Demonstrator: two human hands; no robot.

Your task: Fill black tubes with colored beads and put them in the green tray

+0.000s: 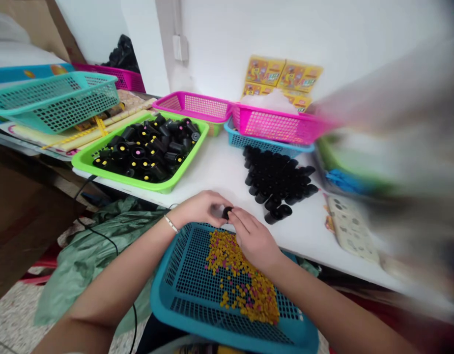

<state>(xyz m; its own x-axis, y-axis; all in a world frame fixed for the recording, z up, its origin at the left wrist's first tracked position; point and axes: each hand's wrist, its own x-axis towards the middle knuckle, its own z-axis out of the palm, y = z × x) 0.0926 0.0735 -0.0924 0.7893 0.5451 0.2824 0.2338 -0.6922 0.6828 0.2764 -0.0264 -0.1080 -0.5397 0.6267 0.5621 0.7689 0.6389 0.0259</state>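
Black tube [226, 212] is sitting at twelve o'clock, pinched between your pressed-together left hand [199, 209] and right hand [253, 242]; you are holding it just above the blue basket [156, 295], within easy reach of its yellow beads [241, 280].

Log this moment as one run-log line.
left hand: grips black plastic cylinder | right hand: fingers on same cylinder | below: teal plastic mesh basket of small yellow and pink pellets | beside: cluster of black cylinders

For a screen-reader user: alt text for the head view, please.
Left hand and right hand hold a small black cylinder above a teal mesh basket of yellow and pink pellets. A green tray of black cylinders sits behind.
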